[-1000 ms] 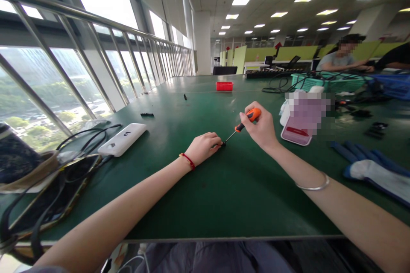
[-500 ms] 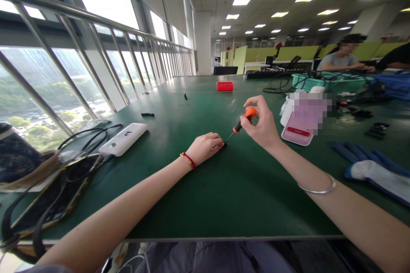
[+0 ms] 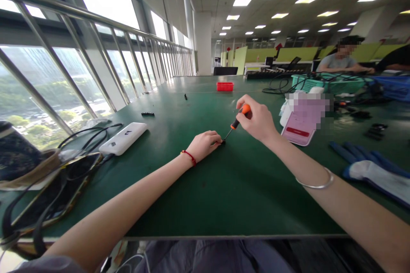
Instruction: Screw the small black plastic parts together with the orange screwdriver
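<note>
My left hand [image 3: 205, 143] rests on the green table [image 3: 224, 187], fingers pinched on a small black part [image 3: 222, 141] that is mostly hidden. My right hand [image 3: 256, 120] is closed round the orange handle of a small screwdriver [image 3: 237, 120]. The screwdriver slants down to the left and its tip meets the black part at my left fingertips. A red cord is on my left wrist and a silver bangle on my right forearm.
A white power bank [image 3: 123, 138], black cables [image 3: 48, 187] and a phone lie at the left. A pink phone [image 3: 299, 126] and blue-white gloves [image 3: 371, 168] lie at the right. A red tray [image 3: 224, 86], baskets [image 3: 323, 81] and seated people [image 3: 342, 57] are farther back.
My right hand has shifted a little left and up and regripped the screwdriver handle, which now stands steeper. My left hand has stayed on the small part.
</note>
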Tool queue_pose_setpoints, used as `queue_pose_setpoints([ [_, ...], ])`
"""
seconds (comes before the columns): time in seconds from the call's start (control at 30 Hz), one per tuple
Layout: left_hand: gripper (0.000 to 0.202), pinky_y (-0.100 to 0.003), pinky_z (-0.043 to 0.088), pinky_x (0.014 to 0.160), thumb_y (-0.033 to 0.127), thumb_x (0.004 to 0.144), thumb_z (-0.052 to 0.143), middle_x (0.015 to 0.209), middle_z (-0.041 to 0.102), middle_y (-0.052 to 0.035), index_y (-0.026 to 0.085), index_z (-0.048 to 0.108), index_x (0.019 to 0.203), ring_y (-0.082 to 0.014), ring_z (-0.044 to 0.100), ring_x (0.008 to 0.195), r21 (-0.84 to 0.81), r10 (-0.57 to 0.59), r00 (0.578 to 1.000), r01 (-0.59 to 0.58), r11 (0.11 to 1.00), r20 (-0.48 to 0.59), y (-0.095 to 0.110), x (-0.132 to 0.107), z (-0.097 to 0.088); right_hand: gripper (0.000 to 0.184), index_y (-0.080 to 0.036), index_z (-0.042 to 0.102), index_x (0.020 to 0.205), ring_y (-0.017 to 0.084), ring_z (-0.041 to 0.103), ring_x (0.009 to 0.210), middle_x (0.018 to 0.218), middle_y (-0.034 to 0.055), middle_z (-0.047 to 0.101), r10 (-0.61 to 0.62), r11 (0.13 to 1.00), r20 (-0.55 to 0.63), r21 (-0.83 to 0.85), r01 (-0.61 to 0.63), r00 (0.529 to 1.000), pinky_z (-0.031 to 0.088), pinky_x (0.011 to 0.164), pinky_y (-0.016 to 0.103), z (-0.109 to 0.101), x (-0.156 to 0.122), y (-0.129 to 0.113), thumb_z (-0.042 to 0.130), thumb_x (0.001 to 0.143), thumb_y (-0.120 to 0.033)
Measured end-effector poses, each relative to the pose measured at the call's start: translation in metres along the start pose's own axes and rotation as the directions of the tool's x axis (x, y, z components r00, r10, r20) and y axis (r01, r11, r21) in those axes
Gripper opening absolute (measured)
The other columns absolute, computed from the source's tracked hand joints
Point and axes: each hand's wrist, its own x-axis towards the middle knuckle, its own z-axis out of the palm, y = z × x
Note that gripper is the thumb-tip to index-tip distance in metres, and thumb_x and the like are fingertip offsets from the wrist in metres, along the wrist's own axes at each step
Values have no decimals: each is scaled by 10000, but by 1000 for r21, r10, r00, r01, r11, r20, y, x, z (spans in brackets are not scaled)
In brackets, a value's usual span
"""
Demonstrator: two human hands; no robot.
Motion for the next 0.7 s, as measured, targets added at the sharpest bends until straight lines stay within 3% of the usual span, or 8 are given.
queue_pose_setpoints([
  [0.13,159,-238,455,731,215,856,477,906,637,-24,182,629,820,-153,587,860,-24,-44,999,43,999,-15,-6,2,1,301,-211,583,631,152,491,586,579,7,558,34,989,156,-146,-11,987,290,534,255,3,31,-5,398,787,-390],
  [0.23,154,-239,458,727,210,851,479,908,636,-20,190,631,833,-155,590,860,-18,-84,996,83,996,-24,-10,2,2,217,-227,624,758,156,515,661,730,8,629,8,990,240,-138,26,971,307,563,255,9,50,-8,459,750,-367],
  [0.33,148,-238,461,730,208,846,485,903,637,-16,196,633,839,-155,593,861,-26,-106,994,105,994,-32,-14,2,2,250,-228,608,888,158,518,670,807,22,641,47,990,278,-141,-8,960,325,578,260,13,58,-10,502,715,-374],
  [0.5,154,-252,466,758,196,842,480,927,642,-18,197,633,855,-163,590,890,-37,-105,994,104,994,-27,-15,2,2,399,-224,630,724,182,519,657,733,36,631,112,973,322,-229,-37,940,325,584,291,8,57,-8,360,802,-508],
  [0.63,160,-256,468,767,184,837,478,948,645,-13,205,632,876,-166,586,908,-33,-114,993,114,993,-20,-13,1,2,254,-235,619,886,166,527,679,796,19,640,63,981,321,-195,0,945,337,594,274,5,59,-5,480,745,-394],
  [0.7,163,-260,469,777,180,836,476,955,645,-12,208,630,885,-167,584,921,-32,-117,993,117,993,-18,-12,1,1,307,-230,588,969,164,529,681,827,24,640,70,982,321,-191,-8,945,343,592,269,4,60,-5,522,710,-383],
])
